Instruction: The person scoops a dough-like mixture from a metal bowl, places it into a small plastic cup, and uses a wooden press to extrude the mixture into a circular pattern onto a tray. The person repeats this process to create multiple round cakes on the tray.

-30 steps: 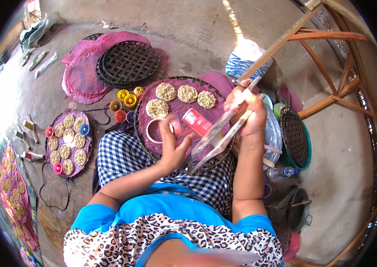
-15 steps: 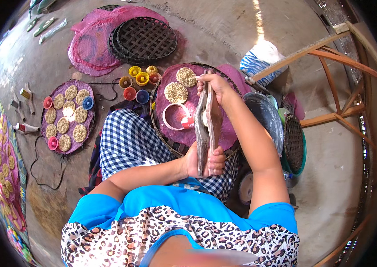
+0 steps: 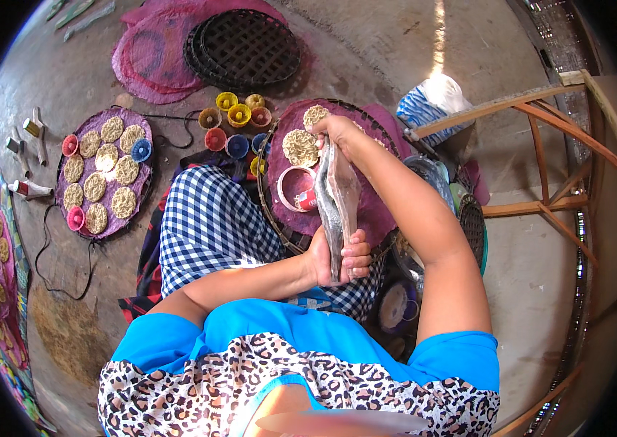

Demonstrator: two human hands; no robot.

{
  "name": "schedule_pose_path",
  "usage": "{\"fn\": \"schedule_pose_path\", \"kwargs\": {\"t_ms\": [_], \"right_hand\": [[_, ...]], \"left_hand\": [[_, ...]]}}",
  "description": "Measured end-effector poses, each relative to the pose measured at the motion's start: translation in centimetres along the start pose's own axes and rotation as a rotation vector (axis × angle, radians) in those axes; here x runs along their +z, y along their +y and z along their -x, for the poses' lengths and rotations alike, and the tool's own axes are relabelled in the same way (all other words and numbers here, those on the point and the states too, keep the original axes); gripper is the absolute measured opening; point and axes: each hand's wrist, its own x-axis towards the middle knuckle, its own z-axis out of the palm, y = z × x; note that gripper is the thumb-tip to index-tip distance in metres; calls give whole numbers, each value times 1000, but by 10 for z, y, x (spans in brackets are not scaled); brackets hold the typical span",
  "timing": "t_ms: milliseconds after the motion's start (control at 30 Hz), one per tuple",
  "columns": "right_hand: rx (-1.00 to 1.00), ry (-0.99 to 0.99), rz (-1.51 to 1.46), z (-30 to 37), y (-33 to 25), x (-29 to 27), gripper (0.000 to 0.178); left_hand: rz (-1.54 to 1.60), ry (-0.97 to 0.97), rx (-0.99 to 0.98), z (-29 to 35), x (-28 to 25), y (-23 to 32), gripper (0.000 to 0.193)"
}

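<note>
Both my hands grip a long two-part wooden press (image 3: 348,191), its two boards nearly together and held on edge. My left hand (image 3: 339,258) wraps round the near ends of the boards. Around the far end, my right hand (image 3: 338,134) is closed, its fingers partly hidden. What lies between the boards cannot be seen. Beneath is a round woven tray (image 3: 268,197) lined with pink cloth (image 3: 279,156). On the cloth lie pale round noodle cakes (image 3: 300,148), and a pale ring-shaped mould (image 3: 284,191) with a red-and-white piece (image 3: 306,200) at its side.
Left, another pink-lined tray (image 3: 114,199) bears several noodle cakes and coloured moulds. More fluted moulds (image 3: 238,115) cluster beyond my checked-cloth knee. Stacked dark woven trays (image 3: 246,51) lie farther off. A wooden frame (image 3: 534,207), a blue-and-white sack (image 3: 425,109) and a basin (image 3: 429,178) stand right.
The boards of the press have come closer together, and the pale lump visible between them is now hidden. Both hands keep their grip. The whole view has shifted slightly.
</note>
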Motion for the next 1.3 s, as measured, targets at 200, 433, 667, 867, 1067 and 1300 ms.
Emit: {"fn": "schedule_pose_path", "kwargs": {"t_ms": [200, 433, 667, 867, 1067, 1300], "right_hand": [[-145, -2, -42, 1, -11, 15, 27], [-217, 8, -218, 12, -24, -2, 33], [-302, -471, -468, 49, 27, -24, 73], [-301, -343, -321, 36, 123, -1, 35], [-371, -221, -310, 27, 176, -5, 36], [-707, 238, -301, 69, 150, -49, 38]], "left_hand": [[-75, 193, 32, 7, 3, 12, 47], [-174, 337, -14, 1, 8, 24, 58], [-167, -12, -86, 2, 15, 11, 51], [-148, -247, -92, 4, 24, 14, 41], [-253, -223, -76, 5, 29, 19, 47], [-321, 16, -229, 4, 18, 6, 63]]}}
